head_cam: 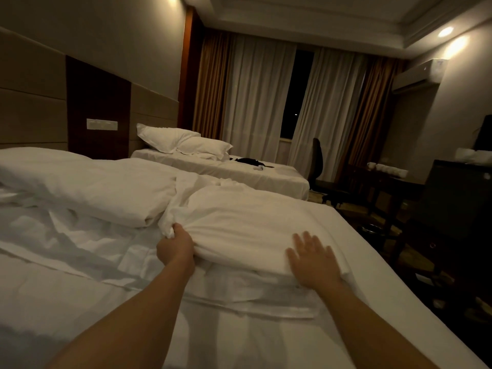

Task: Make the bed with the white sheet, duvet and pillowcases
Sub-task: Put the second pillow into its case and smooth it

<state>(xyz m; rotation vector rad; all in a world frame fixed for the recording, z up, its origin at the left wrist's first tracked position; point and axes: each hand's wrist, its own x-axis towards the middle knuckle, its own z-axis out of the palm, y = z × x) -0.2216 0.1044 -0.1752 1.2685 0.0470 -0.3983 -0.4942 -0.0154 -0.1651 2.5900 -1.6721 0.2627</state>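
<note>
My left hand [174, 245] grips the pillowcase [239, 222] at its bunched edge; my right hand [312, 259] lies flat and spread on it, near the bed [386, 262] edge.

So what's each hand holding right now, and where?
Left hand grips the pillow by the bunched pillowcase at its left end; right hand lies flat on it, holding nothing.

Near bed [386, 265] before us, white sheet [66, 283] rumpled over the mattress, folded duvet [255, 225] lying on the sheet (bunched at one corner), big pillow [87, 182] beside it, our far bed [266, 179] carrying two pillows [183, 141].
</note>
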